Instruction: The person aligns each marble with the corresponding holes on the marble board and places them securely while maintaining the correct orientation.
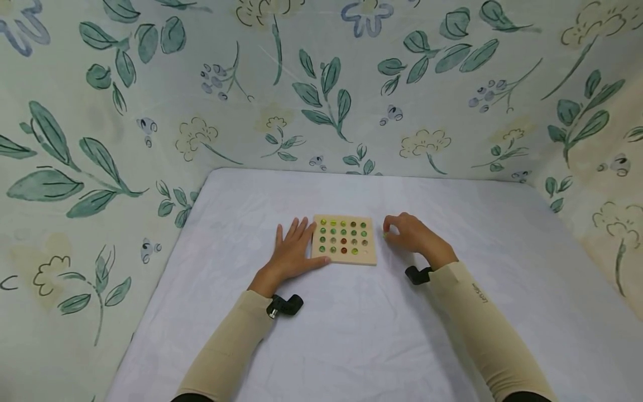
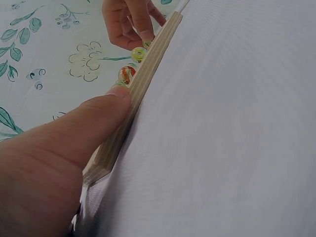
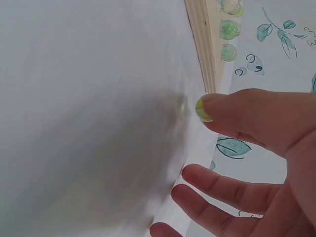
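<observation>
A light wooden board (image 1: 374, 259) lies flat on the white cloth, with rows of glass marbles (image 1: 343, 231) in green, yellow and reddish brown. At its near right corner one hollow (image 1: 365, 251) holds no marble. My left hand (image 1: 290, 252) spreads its fingers along the board's left side, and its thumb (image 2: 106, 111) touches the near edge. Just right of the board, my right hand (image 1: 413, 233) pinches a yellow-green marble (image 3: 201, 110) between thumb and index finger, slightly above the cloth. The index finger is hidden in the right wrist view.
White cloth (image 1: 321, 335) covers the table around the board. Behind the table's far edge hangs a backdrop (image 1: 321, 128) with leaves and flowers. Black wrist cameras (image 1: 286, 305) sit on both wrists, over beige sleeves (image 1: 482, 312).
</observation>
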`<state>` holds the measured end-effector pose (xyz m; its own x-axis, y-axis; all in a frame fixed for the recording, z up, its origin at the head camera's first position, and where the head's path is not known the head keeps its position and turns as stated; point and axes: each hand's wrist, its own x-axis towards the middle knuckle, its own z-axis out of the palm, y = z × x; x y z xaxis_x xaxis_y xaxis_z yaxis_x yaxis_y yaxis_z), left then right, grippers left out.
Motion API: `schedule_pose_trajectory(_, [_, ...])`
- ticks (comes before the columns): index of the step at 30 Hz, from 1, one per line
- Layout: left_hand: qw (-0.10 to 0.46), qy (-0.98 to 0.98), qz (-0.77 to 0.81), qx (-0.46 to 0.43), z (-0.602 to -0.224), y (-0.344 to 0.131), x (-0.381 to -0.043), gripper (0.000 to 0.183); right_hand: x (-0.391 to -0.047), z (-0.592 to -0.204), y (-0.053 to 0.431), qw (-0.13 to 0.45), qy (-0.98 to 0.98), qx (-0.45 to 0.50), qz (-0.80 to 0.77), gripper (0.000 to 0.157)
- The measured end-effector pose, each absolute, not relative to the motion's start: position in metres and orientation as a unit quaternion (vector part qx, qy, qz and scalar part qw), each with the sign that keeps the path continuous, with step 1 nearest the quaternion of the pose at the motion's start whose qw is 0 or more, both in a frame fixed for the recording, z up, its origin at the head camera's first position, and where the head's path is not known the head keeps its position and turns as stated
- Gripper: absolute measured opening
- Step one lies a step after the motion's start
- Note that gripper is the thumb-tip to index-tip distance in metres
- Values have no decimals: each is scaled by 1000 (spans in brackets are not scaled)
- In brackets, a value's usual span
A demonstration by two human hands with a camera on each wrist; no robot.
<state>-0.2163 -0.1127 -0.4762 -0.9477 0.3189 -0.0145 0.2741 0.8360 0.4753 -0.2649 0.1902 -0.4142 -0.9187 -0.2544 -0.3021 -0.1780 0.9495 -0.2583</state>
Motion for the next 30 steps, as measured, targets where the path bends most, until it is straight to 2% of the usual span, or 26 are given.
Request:
schedule_pose_trajectory(18, [46,957,242,154,-478,-113,-216,105,-261,-408,194,172,965,-136,-144,11])
schedule_pose_trajectory(30, [41,957,242,155,-479,-113,-216,104,-252,-406,188,116,951,-207,-200,9])
